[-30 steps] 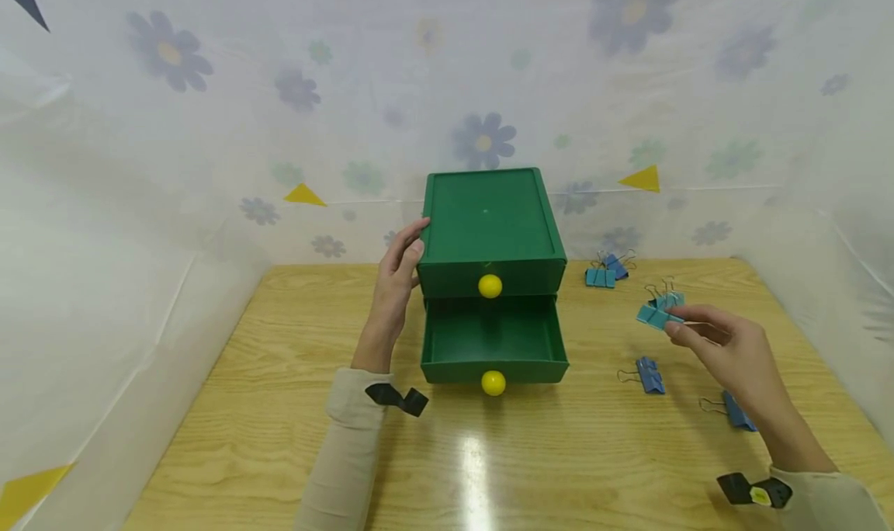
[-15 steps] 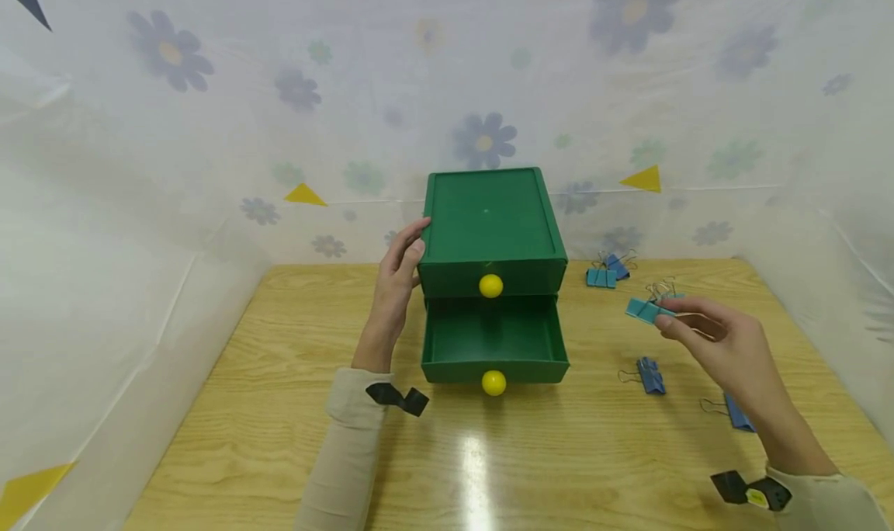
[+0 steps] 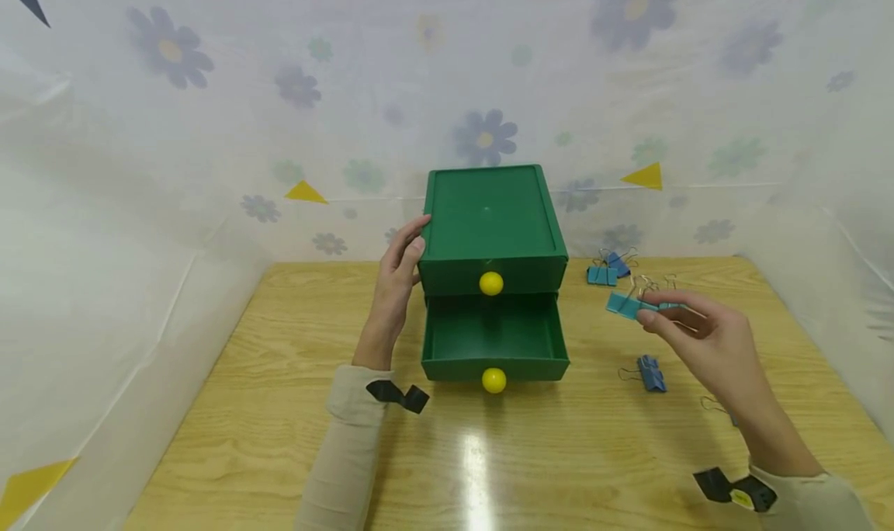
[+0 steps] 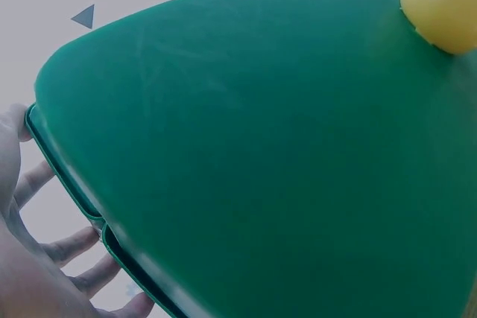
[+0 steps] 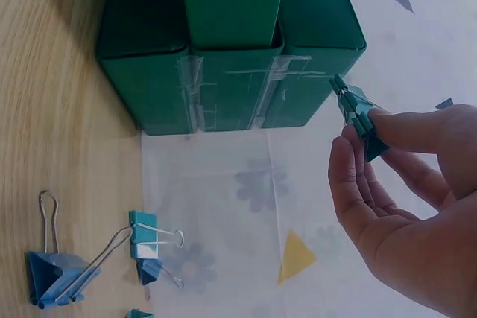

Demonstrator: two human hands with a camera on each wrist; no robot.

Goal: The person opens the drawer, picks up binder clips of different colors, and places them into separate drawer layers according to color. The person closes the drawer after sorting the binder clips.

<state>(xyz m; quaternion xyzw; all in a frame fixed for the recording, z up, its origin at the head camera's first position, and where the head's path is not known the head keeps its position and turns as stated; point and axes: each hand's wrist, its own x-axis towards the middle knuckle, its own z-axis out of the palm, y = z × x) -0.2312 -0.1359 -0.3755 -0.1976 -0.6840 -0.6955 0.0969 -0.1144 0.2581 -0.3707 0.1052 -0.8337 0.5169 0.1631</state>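
A green drawer cabinet with yellow knobs stands mid-table, its middle drawer pulled out and showing a bare inside. My left hand rests against the cabinet's left side; in the left wrist view its fingers reach along that side. Between thumb and fingers my right hand pinches a teal binder clip above the table, right of the cabinet. The right wrist view shows the same clip apart from the cabinet's taped side.
Teal and blue binder clips lie at the back right. Another blue clip lies nearer, and one more is mostly hidden behind the right wrist. A flowered white curtain hangs behind the wooden table.
My right hand has moved left with the teal binder clip, away from the other clips and closer to the cabinet. The left hand keeps its place on the cabinet.
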